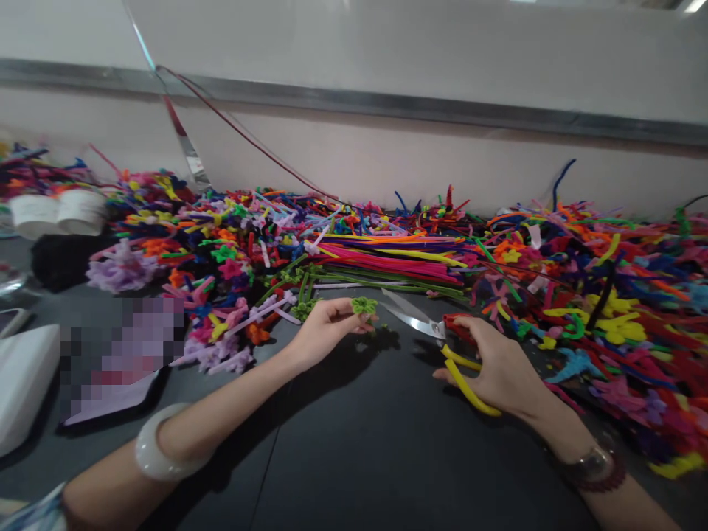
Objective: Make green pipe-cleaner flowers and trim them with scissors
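Note:
My left hand pinches a small green pipe-cleaner flower between thumb and fingers, above the dark tabletop. In my right hand is a pair of scissors with a yellow and red handle. Their blades are spread and point left toward the flower, with a small gap between tip and flower. Behind both hands lies a bundle of straight pipe cleaners in pink, yellow, orange and green. Green pipe-cleaner pieces lie just behind my left hand.
Heaps of coloured pipe-cleaner pieces spread along the back and right. At left are white paper cups, a lilac fluffy flower, a phone-like device with a blurred screen, and a white box. A pale wall rises behind.

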Motion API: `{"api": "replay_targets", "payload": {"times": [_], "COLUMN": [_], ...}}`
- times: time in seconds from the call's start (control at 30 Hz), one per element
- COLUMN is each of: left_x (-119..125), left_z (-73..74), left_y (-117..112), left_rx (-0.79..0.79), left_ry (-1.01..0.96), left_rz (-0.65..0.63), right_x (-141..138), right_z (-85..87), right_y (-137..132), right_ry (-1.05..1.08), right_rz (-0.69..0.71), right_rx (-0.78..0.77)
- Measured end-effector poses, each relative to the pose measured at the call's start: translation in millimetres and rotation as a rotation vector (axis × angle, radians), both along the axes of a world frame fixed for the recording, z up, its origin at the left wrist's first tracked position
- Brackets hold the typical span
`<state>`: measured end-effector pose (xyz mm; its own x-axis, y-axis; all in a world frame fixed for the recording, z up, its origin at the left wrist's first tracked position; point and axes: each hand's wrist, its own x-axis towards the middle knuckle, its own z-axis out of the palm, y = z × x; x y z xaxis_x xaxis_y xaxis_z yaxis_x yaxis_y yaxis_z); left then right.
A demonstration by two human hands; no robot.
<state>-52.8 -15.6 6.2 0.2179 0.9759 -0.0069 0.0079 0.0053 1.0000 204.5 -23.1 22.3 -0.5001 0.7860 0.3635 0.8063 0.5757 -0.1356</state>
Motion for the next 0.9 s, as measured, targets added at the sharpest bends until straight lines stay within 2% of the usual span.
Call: {"api": "replay_targets", "payload": {"times": [0.17,0.3,0.5,0.6,0.7,0.9], "left_x": [0.5,-0.1,-1.3,-1.0,-0.4,-0.9], "left_z": [-0.5,-0.1,-2.0,0.0,3.5,5.5], "left_y": [1.0,-0.4,-1.6,-2.1,-3.3,-4.7], "left_rx": [-0.063,-0.073,-0.158,-0.2,-0.24,-0.287], "left_ry": [-0.055,-0.084,-0.209,-0.255,-0.269,-0.287], "left_rz": [0.013,0.012,-0.046,-0.054,-0.071,-0.098], "right_x": [0.6,0.0,1.1,2.7,5.3,6.9], "right_z": [-0.7,-0.2,-1.4,-2.6,-4.6,-6.1], "right_y": [-1.1,-1.0,0.5,0.1,0.3,1.8], "right_ry": [0.014,0.056,0.033,0.007,-0.023,-0.048], "right_rz": [0.059,-0.005,0.003,0.002,-0.022,-0.015], "right_rx": [0.293,0.391,0.435,0.397,0.337,0.366]}}
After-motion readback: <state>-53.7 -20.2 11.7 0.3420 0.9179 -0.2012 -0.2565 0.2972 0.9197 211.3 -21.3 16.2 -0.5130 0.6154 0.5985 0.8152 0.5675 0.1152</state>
